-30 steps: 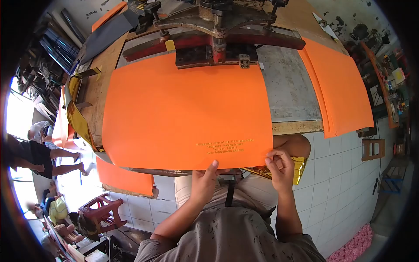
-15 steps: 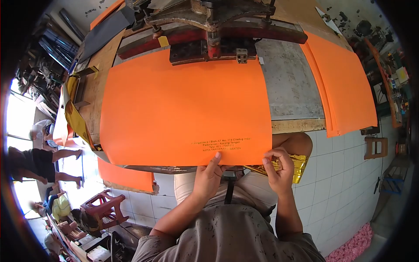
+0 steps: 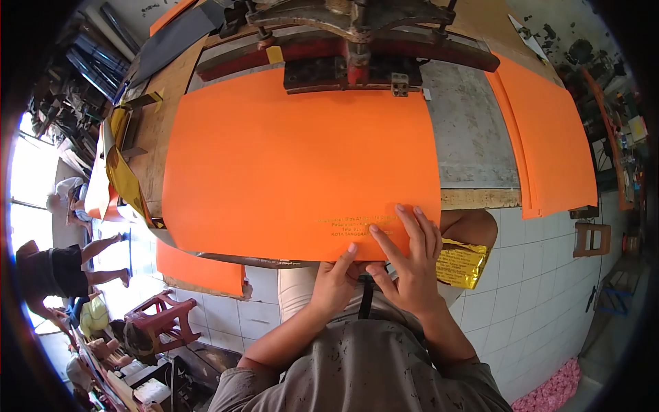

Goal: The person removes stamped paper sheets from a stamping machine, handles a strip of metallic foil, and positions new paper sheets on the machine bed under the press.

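Note:
A large orange sheet (image 3: 302, 158) lies under the black block of the press (image 3: 357, 69) and reaches down to my lap. Gold printed lines (image 3: 353, 228) run near its lower right edge. My left hand (image 3: 334, 281) pinches the bottom edge, thumb on top and the other fingers hidden below. My right hand (image 3: 410, 264) has its fingers spread over the sheet's lower right part, the fingertips on and beside the gold print. Gold foil (image 3: 465, 264) with lettering lies by my right knee.
More orange sheets (image 3: 549, 137) are stacked at the right of the worktable (image 3: 480, 199). Gold foil strips (image 3: 123, 185) hang at the left edge. A red stool (image 3: 165, 319) stands at lower left. People (image 3: 62, 264) are at the far left, and a pink heap (image 3: 549, 390) lies on the floor.
My right hand has left the sheet's lower right corner, moved left and spread its fingers over the print. My left hand still holds the edge. The whole view has shifted slightly.

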### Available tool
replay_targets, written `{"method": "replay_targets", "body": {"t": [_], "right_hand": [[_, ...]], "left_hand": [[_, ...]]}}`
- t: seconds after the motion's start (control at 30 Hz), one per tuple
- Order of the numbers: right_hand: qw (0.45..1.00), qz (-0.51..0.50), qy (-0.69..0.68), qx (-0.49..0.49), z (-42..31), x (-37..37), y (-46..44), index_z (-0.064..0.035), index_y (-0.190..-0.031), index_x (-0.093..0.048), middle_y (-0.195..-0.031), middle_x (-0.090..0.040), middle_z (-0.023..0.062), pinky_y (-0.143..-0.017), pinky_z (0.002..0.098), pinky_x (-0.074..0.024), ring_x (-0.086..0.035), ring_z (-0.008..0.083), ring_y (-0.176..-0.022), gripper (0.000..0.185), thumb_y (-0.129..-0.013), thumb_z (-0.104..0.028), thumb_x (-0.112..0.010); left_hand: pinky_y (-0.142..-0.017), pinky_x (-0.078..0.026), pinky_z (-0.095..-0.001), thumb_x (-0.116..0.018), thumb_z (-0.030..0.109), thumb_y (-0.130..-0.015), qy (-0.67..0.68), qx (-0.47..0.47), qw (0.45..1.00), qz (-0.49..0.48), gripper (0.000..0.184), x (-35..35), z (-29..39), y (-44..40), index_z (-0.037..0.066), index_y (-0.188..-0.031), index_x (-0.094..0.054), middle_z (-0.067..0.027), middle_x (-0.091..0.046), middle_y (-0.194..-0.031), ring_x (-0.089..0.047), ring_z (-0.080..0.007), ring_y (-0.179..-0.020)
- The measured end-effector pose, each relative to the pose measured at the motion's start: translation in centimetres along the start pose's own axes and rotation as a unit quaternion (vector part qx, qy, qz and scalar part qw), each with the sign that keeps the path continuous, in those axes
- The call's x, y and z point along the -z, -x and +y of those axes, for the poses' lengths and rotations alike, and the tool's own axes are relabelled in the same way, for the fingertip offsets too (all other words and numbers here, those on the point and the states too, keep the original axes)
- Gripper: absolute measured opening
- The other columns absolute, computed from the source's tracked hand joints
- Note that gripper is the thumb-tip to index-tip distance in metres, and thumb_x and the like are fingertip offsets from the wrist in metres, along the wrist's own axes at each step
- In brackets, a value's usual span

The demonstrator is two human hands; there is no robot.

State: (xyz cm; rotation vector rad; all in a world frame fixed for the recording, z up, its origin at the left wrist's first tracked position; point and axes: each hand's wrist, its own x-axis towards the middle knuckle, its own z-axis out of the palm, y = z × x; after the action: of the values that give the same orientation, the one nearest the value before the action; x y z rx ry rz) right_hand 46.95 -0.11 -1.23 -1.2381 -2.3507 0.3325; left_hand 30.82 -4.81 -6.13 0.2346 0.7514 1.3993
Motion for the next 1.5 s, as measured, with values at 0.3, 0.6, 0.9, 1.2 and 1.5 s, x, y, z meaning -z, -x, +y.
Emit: {"method": "replay_targets", "body": {"t": [0.3, 0.6, 0.9, 1.2, 1.5], "right_hand": [[1.0, -0.024, -0.002, 0.005, -1.6, -0.5, -0.7, -0.0205, -0.143, -0.063, -0.161, -0.035, 0.0213, -0.12, 0.0602, -0.0165, -0.029, 0.0441, -0.148, 0.054, -0.1, -0.051, -0.055], [0.981, 0.158, 0.008, -0.114, 2.6, 1.1, 1.1, -0.0048, -0.124, -0.066, -0.141, -0.05, 0.0179, -0.106, 0.0474, -0.0366, -0.046, 0.0348, -0.128, 0.035, -0.097, -0.027, -0.066], [0.82, 0.181, -0.443, -0.312, 3.9, -0.1, 2.7, -0.0047, -0.11, -0.059, -0.104, -0.061, 0.0029, -0.092, 0.0252, -0.0411, -0.056, 0.0107, -0.101, 0.013, -0.104, -0.017, -0.058], [0.857, 0.155, -0.41, -0.271, 4.8, 2.8, 0.2, -0.0028, -0.111, -0.063, -0.108, -0.067, 0.0042, -0.096, 0.0284, -0.0431, -0.059, 0.0118, -0.105, 0.02, -0.106, -0.021, -0.057], [0.866, 0.095, -0.425, -0.244, 5.7, 5.1, -5.2, 0.0025, -0.116, -0.066, -0.099, -0.068, 0.004, -0.08, 0.0231, -0.0471, -0.061, 0.0081, -0.087, 0.024, -0.103, -0.017, -0.063]], "left_hand": [[-0.093, -0.059, -0.0389, -0.047, 0.019, -0.111, 0.029, 0.035, 0.999, 0.001, 0.031, 0.7, 0.3, 0.5, 0.004, -0.137, -0.054, -0.0132, -0.064, -0.13, -0.067, -0.0255, -0.116], [-0.094, -0.059, -0.0457, -0.045, 0.016, -0.111, 0.005, -0.01, 0.999, -0.042, 0.028, 1.4, 0.3, 0.5, 0.001, -0.132, -0.057, -0.0154, -0.065, -0.131, -0.067, -0.0285, -0.117], [-0.092, -0.058, -0.0472, -0.045, 0.016, -0.109, -0.031, -0.079, 0.996, 0.013, 0.028, 4.4, 3.0, 2.1, 0.0, -0.129, -0.058, -0.0158, -0.068, -0.124, -0.07, -0.0303, -0.111], [-0.098, -0.054, -0.0381, -0.051, 0.032, -0.107, -0.065, -0.293, 0.932, 0.202, 0.045, 13.0, 13.4, 3.7, 0.002, -0.14, -0.052, -0.0111, -0.063, -0.136, -0.064, -0.0224, -0.122], [-0.104, -0.051, -0.0342, -0.042, 0.031, -0.11, -0.113, -0.418, 0.878, 0.204, 0.05, 18.7, 23.2, 4.8, -0.006, -0.144, -0.05, -0.0164, -0.064, -0.137, -0.062, -0.0211, -0.125]]}}
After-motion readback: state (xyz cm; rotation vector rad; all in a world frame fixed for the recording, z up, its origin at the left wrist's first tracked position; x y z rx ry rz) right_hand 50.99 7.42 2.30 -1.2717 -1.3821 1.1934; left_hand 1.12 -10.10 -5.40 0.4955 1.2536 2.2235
